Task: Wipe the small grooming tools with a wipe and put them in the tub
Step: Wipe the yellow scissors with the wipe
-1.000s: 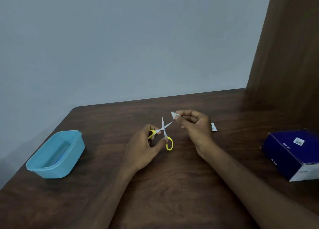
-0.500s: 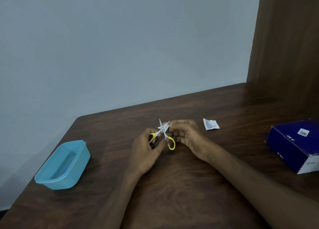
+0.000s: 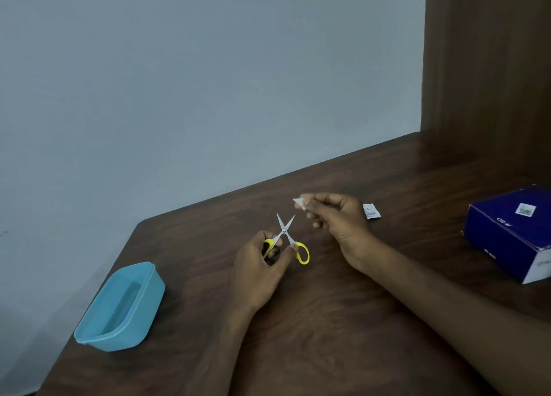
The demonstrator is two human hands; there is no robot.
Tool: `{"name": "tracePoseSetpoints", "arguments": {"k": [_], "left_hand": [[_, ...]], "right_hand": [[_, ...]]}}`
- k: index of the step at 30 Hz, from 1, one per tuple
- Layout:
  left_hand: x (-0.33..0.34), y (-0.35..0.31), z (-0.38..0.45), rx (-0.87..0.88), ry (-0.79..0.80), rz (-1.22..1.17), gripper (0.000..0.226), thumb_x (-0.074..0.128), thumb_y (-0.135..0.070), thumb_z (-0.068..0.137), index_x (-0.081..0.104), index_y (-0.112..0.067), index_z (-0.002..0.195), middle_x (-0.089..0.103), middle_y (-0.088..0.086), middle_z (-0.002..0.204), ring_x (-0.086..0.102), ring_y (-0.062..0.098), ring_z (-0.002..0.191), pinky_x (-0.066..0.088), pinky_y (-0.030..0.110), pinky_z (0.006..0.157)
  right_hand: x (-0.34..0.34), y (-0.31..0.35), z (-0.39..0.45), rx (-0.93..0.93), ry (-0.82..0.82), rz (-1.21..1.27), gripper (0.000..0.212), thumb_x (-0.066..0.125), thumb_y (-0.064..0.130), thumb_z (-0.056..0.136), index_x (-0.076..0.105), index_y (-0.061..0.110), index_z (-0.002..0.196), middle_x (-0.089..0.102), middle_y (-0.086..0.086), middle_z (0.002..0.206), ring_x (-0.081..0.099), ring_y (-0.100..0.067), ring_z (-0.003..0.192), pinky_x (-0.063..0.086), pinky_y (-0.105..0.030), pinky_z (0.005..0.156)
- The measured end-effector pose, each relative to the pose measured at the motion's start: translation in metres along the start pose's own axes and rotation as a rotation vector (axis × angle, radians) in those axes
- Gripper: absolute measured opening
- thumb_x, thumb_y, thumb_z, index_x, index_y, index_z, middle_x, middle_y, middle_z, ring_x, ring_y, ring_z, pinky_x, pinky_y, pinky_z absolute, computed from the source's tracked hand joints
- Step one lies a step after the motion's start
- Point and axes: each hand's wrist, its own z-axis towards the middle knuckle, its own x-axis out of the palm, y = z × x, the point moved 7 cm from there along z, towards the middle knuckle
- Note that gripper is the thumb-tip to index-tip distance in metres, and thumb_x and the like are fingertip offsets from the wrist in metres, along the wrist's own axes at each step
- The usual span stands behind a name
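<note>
I see the small yellow-handled scissors (image 3: 286, 240) at the middle of the dark wooden table (image 3: 343, 336), and I place everything else from them. My left hand (image 3: 259, 271) holds them by the handles, fingers curled round the left loop and thumb against the right one, with the blades spread in a V pointing away from me. Just beyond and to the right of the blade tips, my right hand (image 3: 337, 219) pinches a small folded white wipe (image 3: 299, 202) between thumb and fingertips, clear of the blades. The blue tub (image 3: 119, 309) sits well to the left of the scissors, nearer me, by the table's edge. A torn white sachet (image 3: 371, 211) lies right of the scissors, behind my right hand, and a dark blue box (image 3: 512, 231) stands far to the right.
</note>
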Motion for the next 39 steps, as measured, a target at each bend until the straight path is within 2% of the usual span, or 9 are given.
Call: {"name": "tracePoseSetpoints", "arguments": {"k": [4, 7, 12, 16, 20, 23, 29, 34, 39], "left_hand": [[-0.003, 0.0, 0.001, -0.009, -0.033, -0.069, 0.025, 0.082, -0.041, 0.091, 0.068, -0.021, 0.085, 0.045, -0.012, 0.06, 0.045, 0.01, 0.059, 0.04, 0.034, 0.062], [-0.003, -0.001, 0.001, -0.01, -0.037, -0.039, 0.031, 0.081, -0.043, 0.092, 0.066, -0.018, 0.08, 0.041, -0.012, 0.058, 0.039, 0.008, 0.056, 0.037, 0.033, 0.058], [-0.002, 0.003, 0.001, -0.047, -0.033, -0.041, 0.036, 0.081, -0.044, 0.089, 0.063, -0.015, 0.079, 0.042, -0.01, 0.058, 0.037, 0.011, 0.056, 0.035, 0.033, 0.058], [-0.003, 0.005, 0.002, -0.074, -0.048, -0.043, 0.033, 0.083, -0.04, 0.09, 0.064, -0.015, 0.08, 0.041, -0.011, 0.055, 0.034, 0.01, 0.053, 0.031, 0.024, 0.053], [-0.002, 0.003, 0.002, -0.041, -0.047, -0.029, 0.038, 0.082, -0.041, 0.09, 0.063, -0.011, 0.077, 0.042, -0.007, 0.058, 0.035, 0.01, 0.055, 0.031, 0.027, 0.054], [0.0, -0.003, 0.0, -0.017, -0.008, -0.041, 0.024, 0.08, -0.035, 0.092, 0.068, -0.022, 0.076, 0.044, -0.007, 0.058, 0.037, 0.008, 0.055, 0.032, 0.024, 0.053], [-0.001, -0.001, -0.001, -0.06, -0.008, -0.031, 0.03, 0.083, -0.037, 0.088, 0.064, -0.017, 0.076, 0.04, -0.011, 0.056, 0.036, 0.009, 0.055, 0.033, 0.022, 0.054], [0.001, -0.001, -0.001, -0.03, 0.012, -0.004, 0.036, 0.074, -0.051, 0.083, 0.064, -0.018, 0.075, 0.053, 0.003, 0.06, 0.042, 0.008, 0.055, 0.038, 0.033, 0.057], [0.003, -0.004, -0.002, -0.019, 0.057, 0.079, 0.038, 0.076, -0.057, 0.078, 0.058, -0.023, 0.077, 0.049, -0.013, 0.057, 0.045, 0.008, 0.055, 0.042, 0.034, 0.059]], "right_hand": [[0.003, -0.013, -0.002, 0.039, 0.058, -0.224, 0.008, 0.075, 0.013, 0.096, 0.083, 0.015, 0.098, 0.082, -0.005, 0.087, 0.067, -0.006, 0.069, 0.051, -0.023, 0.063], [0.02, -0.015, -0.013, 0.081, 0.167, -0.161, 0.011, 0.074, 0.009, 0.097, 0.082, 0.009, 0.105, 0.082, -0.008, 0.09, 0.074, -0.01, 0.073, 0.052, -0.018, 0.058], [0.017, -0.004, -0.014, 0.083, 0.093, -0.033, 0.011, 0.074, 0.016, 0.098, 0.082, 0.016, 0.106, 0.083, 0.001, 0.094, 0.069, -0.006, 0.074, 0.049, -0.023, 0.062], [0.0, 0.03, -0.012, -0.347, -0.102, -0.373, 0.004, 0.084, 0.025, 0.089, 0.083, 0.027, 0.092, 0.08, 0.015, 0.095, 0.073, -0.005, 0.09, 0.055, -0.028, 0.079], [0.025, 0.038, -0.034, -0.731, 0.037, -0.767, 0.004, 0.086, 0.036, 0.086, 0.082, 0.037, 0.088, 0.063, 0.018, 0.116, 0.058, -0.012, 0.108, 0.049, -0.031, 0.091], [0.031, 0.029, -0.034, -0.732, 0.088, -0.911, 0.008, 0.077, 0.045, 0.085, 0.081, 0.039, 0.087, 0.055, 0.015, 0.125, 0.049, -0.015, 0.111, 0.05, -0.04, 0.092], [0.0, 0.051, -0.025, -0.738, -0.219, -0.832, 0.006, 0.084, 0.032, 0.085, 0.081, 0.036, 0.088, 0.058, 0.008, 0.12, 0.051, -0.015, 0.106, 0.049, -0.039, 0.093], [0.036, 0.046, -0.047, -0.886, 0.063, -0.96, 0.005, 0.084, 0.035, 0.081, 0.079, 0.036, 0.08, 0.06, 0.01, 0.122, 0.054, -0.017, 0.108, 0.046, -0.043, 0.088], [0.022, 0.046, -0.036, -0.808, -0.109, -0.838, 0.007, 0.083, 0.028, 0.084, 0.08, 0.034, 0.086, 0.06, 0.009, 0.116, 0.055, -0.019, 0.103, 0.05, -0.043, 0.086]]}}
